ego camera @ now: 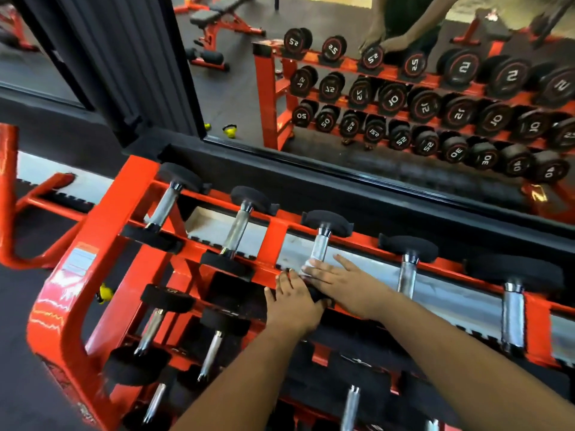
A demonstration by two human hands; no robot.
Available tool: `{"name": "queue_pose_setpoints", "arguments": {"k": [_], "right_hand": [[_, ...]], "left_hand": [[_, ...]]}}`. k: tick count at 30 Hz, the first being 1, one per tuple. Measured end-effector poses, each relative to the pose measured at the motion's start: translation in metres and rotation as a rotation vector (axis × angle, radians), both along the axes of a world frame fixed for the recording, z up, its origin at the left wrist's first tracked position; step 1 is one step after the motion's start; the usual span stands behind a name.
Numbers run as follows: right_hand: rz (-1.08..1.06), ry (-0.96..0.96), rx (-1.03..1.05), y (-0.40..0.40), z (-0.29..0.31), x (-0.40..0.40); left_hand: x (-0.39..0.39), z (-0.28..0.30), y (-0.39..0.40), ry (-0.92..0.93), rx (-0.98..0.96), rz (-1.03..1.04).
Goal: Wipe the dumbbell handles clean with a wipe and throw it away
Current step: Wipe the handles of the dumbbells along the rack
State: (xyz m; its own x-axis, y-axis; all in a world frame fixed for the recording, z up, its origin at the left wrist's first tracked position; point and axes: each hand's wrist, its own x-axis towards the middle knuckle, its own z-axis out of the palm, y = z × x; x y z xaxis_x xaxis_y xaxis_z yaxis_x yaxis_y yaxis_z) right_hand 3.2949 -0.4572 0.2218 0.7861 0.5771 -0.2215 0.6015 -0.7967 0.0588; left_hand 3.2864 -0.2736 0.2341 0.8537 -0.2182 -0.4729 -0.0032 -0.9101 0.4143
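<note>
Right hand [339,279] presses wipe [308,266] on dumbbell handle [320,248] (top rack).

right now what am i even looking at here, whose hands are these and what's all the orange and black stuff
This is one picture from a camera worn on a person's head, looking down at their own two bare hands; there is no robot. The orange frame is a dumbbell rack holding black-ended dumbbells with shiny metal handles. The right hand lies with straight fingers on a white wipe against the near end of the third dumbbell's handle on the top row. The left hand rests on that dumbbell's near black end. Behind the rack is a mirror, so the numbered weights up there are reflections.
</note>
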Motion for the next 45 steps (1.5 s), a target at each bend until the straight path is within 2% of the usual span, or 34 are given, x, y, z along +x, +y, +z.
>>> {"name": "queue_pose_setpoints", "arguments": {"k": [2, 6, 8, 13, 15, 17, 19, 22, 25, 27, 34, 40, 43, 45], "right_hand": [[0.036, -0.039, -0.026, -0.007, 0.004, 0.002], [-0.289, -0.134, -0.023, -0.004, 0.015, 0.026], [-0.332, -0.117, -0.011, 0.004, 0.014, 0.023], [0.052, -0.109, -0.088, -0.009, 0.015, 0.016], [0.053, -0.130, -0.135, -0.010, 0.025, 0.034], [-0.035, -0.182, -0.191, 0.001, 0.033, 0.049], [-0.067, -0.179, -0.171, 0.016, 0.035, 0.050], [0.046, -0.124, -0.069, 0.019, 0.022, 0.032], [0.160, 0.020, -0.003, -0.003, 0.013, 0.019], [0.210, -0.003, -0.015, -0.014, 0.015, 0.023], [-0.109, -0.191, -0.146, 0.023, 0.025, 0.041], [-0.168, -0.214, -0.169, 0.004, 0.014, 0.019], [-0.285, -0.229, -0.104, 0.007, 0.015, 0.031], [-0.282, -0.190, -0.031, 0.013, 0.011, 0.026]], "left_hand": [[0.002, 0.000, 0.000, 0.013, -0.004, -0.011], [0.002, 0.001, 0.000, 0.048, 0.008, -0.025], [0.002, 0.002, 0.000, 0.056, 0.003, -0.018], [0.000, -0.001, -0.004, 0.023, 0.000, 0.010], [-0.001, -0.002, -0.005, 0.026, 0.001, 0.022], [-0.001, -0.002, -0.005, 0.034, 0.000, 0.037], [0.001, -0.002, -0.004, 0.037, -0.010, 0.048], [0.001, -0.004, -0.004, 0.035, -0.024, 0.050], [0.001, -0.007, -0.003, 0.016, -0.031, 0.049], [0.001, -0.006, -0.003, 0.009, -0.016, 0.039], [0.002, -0.004, -0.003, 0.018, 0.007, 0.033], [0.002, -0.004, -0.002, 0.035, -0.003, 0.019], [0.002, -0.005, -0.002, 0.045, 0.001, 0.022], [0.003, -0.003, -0.002, 0.049, 0.002, 0.021]]}}
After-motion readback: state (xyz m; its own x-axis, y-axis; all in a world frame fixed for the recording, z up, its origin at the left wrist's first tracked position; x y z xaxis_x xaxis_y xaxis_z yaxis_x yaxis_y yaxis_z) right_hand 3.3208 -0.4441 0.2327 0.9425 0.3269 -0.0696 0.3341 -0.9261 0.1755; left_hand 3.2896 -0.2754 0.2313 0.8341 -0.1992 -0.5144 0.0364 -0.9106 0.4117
